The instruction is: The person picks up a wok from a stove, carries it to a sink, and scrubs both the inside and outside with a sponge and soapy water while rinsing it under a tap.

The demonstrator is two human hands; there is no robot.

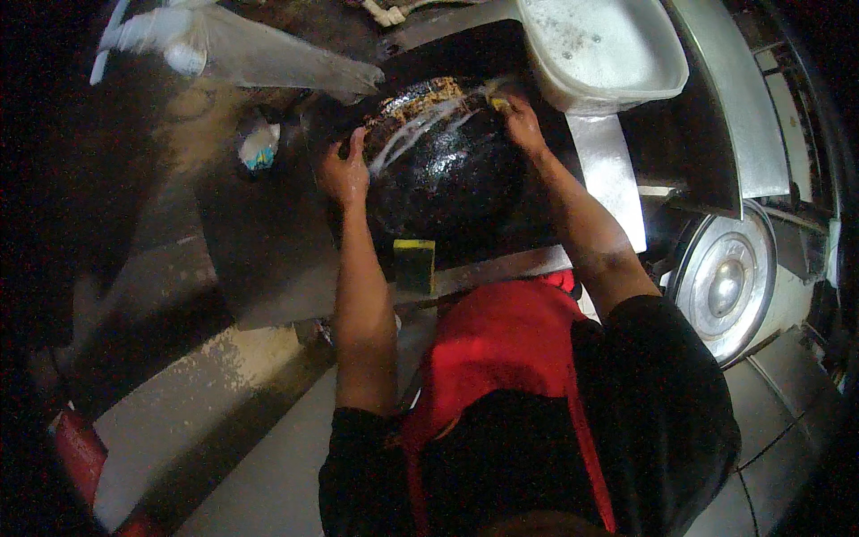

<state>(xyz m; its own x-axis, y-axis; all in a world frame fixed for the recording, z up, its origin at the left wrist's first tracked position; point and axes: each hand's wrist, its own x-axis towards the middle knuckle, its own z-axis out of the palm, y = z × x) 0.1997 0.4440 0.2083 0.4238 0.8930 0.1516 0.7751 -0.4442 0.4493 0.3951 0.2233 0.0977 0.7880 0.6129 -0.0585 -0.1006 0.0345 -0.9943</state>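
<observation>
A dark, round-bottomed metal pan [446,171] lies before me, with white suds streaked over its wet surface and brown residue near its far edge. My left hand [345,168] grips the pan's left rim, thumb raised. At the upper right of the pan, my right hand [520,124] holds a sponge [498,103], of which a small yellow part shows; the rest is blurred or hidden by the fingers. Nearer to my body, a second sponge [415,265], dark with a yellow edge, rests at the near edge of the work surface.
A white plastic tub [607,94] of sudsy water stands at the upper right. A container with blue marks [259,149] sits left of the pan. Beyond it extends a pale plastic-wrapped object [268,50]. A round metal lid [726,285] leans at the right.
</observation>
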